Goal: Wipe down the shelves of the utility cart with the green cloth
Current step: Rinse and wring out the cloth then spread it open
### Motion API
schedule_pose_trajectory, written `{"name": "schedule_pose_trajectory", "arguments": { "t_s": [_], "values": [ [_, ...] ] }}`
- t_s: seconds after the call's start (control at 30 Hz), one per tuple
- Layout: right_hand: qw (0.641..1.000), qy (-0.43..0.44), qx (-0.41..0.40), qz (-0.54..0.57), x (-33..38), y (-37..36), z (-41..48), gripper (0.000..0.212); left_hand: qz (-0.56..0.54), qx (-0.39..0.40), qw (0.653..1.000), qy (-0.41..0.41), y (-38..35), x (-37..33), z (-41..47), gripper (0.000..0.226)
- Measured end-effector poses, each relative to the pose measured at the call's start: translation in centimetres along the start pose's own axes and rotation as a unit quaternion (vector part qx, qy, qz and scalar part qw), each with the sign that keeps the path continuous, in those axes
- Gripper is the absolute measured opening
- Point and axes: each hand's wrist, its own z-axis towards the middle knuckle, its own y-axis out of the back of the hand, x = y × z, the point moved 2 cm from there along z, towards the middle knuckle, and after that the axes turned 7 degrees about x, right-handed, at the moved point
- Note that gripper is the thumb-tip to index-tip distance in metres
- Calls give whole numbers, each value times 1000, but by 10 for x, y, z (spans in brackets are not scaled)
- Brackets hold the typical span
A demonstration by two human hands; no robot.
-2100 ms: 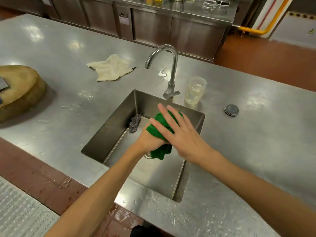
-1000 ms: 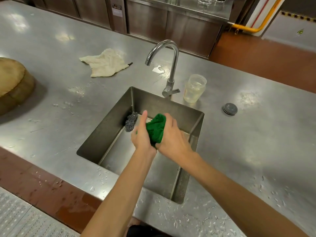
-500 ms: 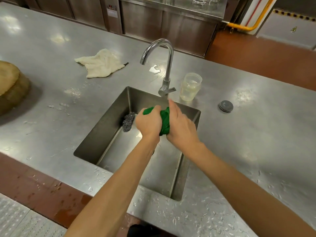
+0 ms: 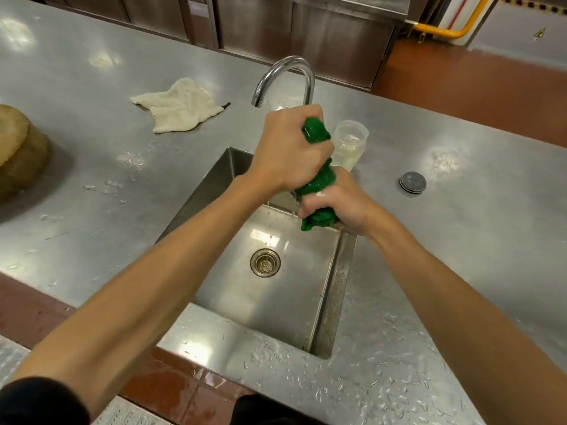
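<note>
Green cloth point(image 4: 319, 182) is twisted into a tight roll and held upright over the far right part of the sink point(image 4: 329, 302), clear of the basin floor. Left hand point(image 4: 288, 151) grips the upper end of the roll with all fingers curled round it in a fist; a short green tip sticks out above the fist. Right hand point(image 4: 340, 200) grips the lower end in the same way, fingers wrapped fully round the fabric, and a crumpled green end hangs out below it. Both hands touch the cloth only; the two fists are stacked one above the other with a short band of cloth showing between them. The sink is a square steel basin set into the steel counter point(image 4: 460, 256); a round drain strainer point(image 4: 265, 262) sits in its floor. A curved faucet point(image 4: 288, 65) rises behind the hands. A clear jar point(image 4: 351, 142) without a lid stands on the counter just behind the sink, partly hidden by the cloth; its contents cannot be told. A round dark cap point(image 4: 412, 182) lies flat to the right of the jar, apart from it. A white rag point(image 4: 181, 110) lies crumpled on the counter to the far left of the faucet. A wooden block point(image 4: 18, 148) sits at the left edge. Water drops cover the near counter.
</note>
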Motion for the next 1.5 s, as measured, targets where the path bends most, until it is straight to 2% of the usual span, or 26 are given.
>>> {"name": "schedule_pose_trajectory", "arguments": {
  "t_s": [0.07, 0.23, 0.43, 0.6, 0.67, 0.73, 0.8, 0.93, 1.0, 1.1, 1.2, 1.3, 1.4, 1.5],
  "values": [
    [997, -12, 23, 78, -2, -2, 4, 20, -5, 30, 999, -14, 3, -1, 5, 20],
    [978, -9, 83, 193, 8, -10, 11, 58, -67, 50, 996, -33, 14, -2, 18, 18],
    [923, 0, 156, 351, 8, -21, 14, 34, -97, 106, 989, -20, 15, 5, 24, 15],
    [904, -13, 209, 372, -5, -28, 23, 28, -137, 123, 983, -6, 15, 23, 22, 14],
    [921, -31, 192, 337, -13, -25, 26, 32, -146, 120, 982, 3, 15, 32, 19, 13],
    [960, -63, 158, 224, -21, -19, 25, 33, -133, 100, 986, 33, 14, 44, 12, 14],
    [978, -91, 134, 132, -29, -14, 20, 31, -100, 75, 989, 76, 12, 57, 1, 14],
    [985, -116, 21, 127, -46, -10, -3, 57, -54, 38, 979, 192, 14, 79, -28, 18],
    [991, -95, -41, 84, -50, -8, -17, 57, -87, 54, 957, 272, 17, 83, -46, 38],
    [991, -72, -111, 30, -53, -9, -36, 42, -94, 161, 923, 337, 20, 79, -77, 77],
    [983, -35, -167, -70, -55, -13, -57, 27, -110, 256, 904, 324, 22, 67, -109, 98],
    [970, -7, -208, -124, -54, -20, -78, 25, -120, 270, 911, 289, 27, 52, -133, 103],
    [959, 23, -251, -131, -45, -24, -96, 19, -92, 243, 928, 269, 33, 35, -157, 95],
    [960, 53, -250, -115, -28, -34, -109, 20, -60, 206, 942, 258, 44, 29, -183, 69]
  ]
}}
